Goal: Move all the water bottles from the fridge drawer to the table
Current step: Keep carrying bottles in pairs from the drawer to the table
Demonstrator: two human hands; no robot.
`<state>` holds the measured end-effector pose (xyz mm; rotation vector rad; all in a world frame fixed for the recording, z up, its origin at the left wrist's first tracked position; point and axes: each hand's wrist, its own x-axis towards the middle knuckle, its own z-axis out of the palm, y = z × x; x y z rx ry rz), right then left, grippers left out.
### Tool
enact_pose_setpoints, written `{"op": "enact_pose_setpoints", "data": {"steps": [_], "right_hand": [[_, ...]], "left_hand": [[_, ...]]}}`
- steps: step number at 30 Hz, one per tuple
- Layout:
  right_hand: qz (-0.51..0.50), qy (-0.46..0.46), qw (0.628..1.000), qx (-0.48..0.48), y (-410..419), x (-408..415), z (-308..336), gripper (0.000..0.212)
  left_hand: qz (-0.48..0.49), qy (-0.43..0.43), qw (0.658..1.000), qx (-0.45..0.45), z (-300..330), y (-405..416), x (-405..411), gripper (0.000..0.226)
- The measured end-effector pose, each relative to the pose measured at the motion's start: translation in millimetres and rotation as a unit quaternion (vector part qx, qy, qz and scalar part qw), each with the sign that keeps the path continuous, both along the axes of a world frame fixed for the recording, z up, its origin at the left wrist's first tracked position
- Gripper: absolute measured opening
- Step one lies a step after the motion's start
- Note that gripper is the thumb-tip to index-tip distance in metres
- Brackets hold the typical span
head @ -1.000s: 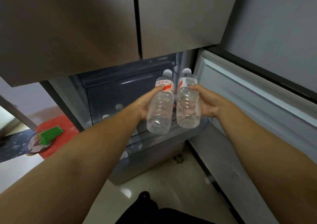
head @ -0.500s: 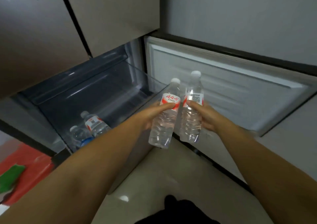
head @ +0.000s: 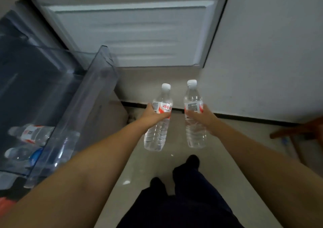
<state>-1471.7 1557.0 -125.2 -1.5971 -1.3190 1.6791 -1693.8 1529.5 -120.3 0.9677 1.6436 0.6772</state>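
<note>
My left hand (head: 151,114) grips a clear water bottle (head: 158,131) with a red-and-white label, held upright over the floor. My right hand (head: 202,116) grips a second clear bottle (head: 194,133) beside it, also upright. Both are to the right of the open transparent fridge drawer (head: 97,88) on the left. Inside the drawer lie two more bottles: one with a red-and-white label (head: 32,133) and one with a blue label (head: 22,153), both on their sides.
The open fridge door (head: 132,28) stands straight ahead, a grey wall (head: 271,53) to its right. A dark wooden piece of furniture (head: 300,131) pokes in at the right edge. Pale tiled floor (head: 236,140) and my dark trousers and shoes (head: 183,184) are below.
I have turned right, away from the drawer, carrying both bottles. The drawer has slid to the left of the view, and the bottles now hang over the floor, a little further apart.
</note>
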Motion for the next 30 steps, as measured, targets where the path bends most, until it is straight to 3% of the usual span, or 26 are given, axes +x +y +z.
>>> {"op": "enact_pose_setpoints", "data": {"steps": [4,11,19,30], "right_hand": [[-0.088,-0.035,0.995,-0.014,-21.4,54.4,-14.0,0.047],[-0.181,-0.079,0.979,-0.049,-34.2,168.2,-20.5,0.071],[-0.268,-0.117,0.955,-0.056,-39.4,298.8,-16.4,0.083],[-0.406,-0.107,0.906,-0.05,-51.0,403.6,-14.9,0.079]], "left_hand": [[-0.055,0.018,0.997,-0.043,-15.2,16.8,43.3,0.074],[-0.168,0.052,0.984,-0.032,-19.1,65.0,147.9,0.069],[-0.3,0.062,0.952,0.012,-10.6,109.2,305.5,0.063],[-0.439,0.066,0.895,0.025,-9.0,160.8,447.1,0.064]]}}
